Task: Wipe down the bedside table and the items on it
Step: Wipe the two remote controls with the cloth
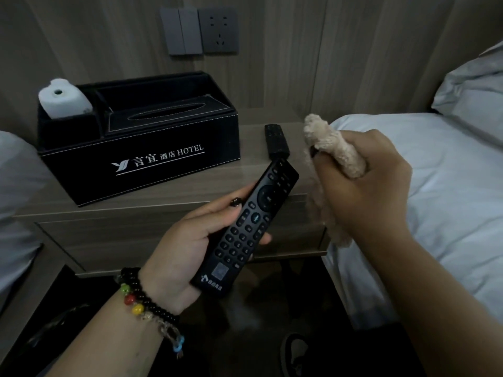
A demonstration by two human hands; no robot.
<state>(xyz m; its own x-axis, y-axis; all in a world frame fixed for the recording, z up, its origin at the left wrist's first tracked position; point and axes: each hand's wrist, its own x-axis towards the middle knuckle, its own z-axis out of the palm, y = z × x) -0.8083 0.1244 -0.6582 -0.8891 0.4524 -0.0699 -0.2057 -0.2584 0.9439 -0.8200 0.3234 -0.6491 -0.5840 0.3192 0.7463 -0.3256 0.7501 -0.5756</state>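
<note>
My left hand [187, 248] grips a long black remote [250, 224], buttons up, held in the air in front of the wooden bedside table [253, 183]. My right hand [362, 186] clutches a bunched beige cloth [334, 148] just right of the remote's top end; part of the cloth hangs below the fist. A second, smaller black remote [276, 140] lies on the table's right rear. A black leather hotel organiser box [152, 153] with a tissue slot stands on the table's left, with a white toilet roll [65, 100] in its left compartment.
White-sheeted beds flank the table: one on the right [435, 191] with a pillow [473, 96], one at the left edge [16, 186]. Grey switches and a socket [200, 31] sit on the wood-panel wall. A shoe [295, 352] shows on the dark floor below.
</note>
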